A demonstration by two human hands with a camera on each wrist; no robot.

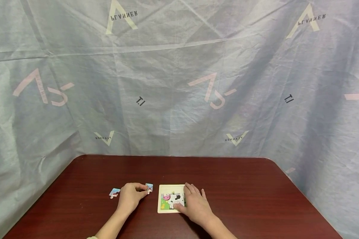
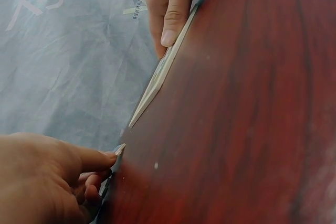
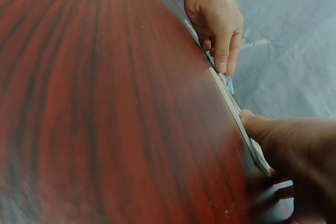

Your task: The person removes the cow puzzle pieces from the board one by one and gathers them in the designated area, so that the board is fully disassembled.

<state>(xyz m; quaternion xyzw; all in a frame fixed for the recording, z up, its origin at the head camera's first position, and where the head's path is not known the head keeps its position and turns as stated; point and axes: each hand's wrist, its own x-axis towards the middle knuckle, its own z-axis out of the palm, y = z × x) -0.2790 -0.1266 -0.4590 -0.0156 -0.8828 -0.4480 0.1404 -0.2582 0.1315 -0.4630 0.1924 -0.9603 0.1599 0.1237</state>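
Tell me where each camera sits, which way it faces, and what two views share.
Head: on the head, facing forward and down at table, tray and backdrop cloth; left hand, right hand and forearms show.
Left wrist: on that wrist, facing across table to tray; left hand near, right hand farther.
Right wrist: on that wrist, facing across tray toward left hand; right hand near.
The wrist views share tray, table and both hands.

A dark red wood-grain table (image 1: 245,192) with rounded far corners is bearing a pale puzzle tray (image 1: 173,188), lying flat; one loose piece (image 1: 114,192) is resting well to the tray's left.
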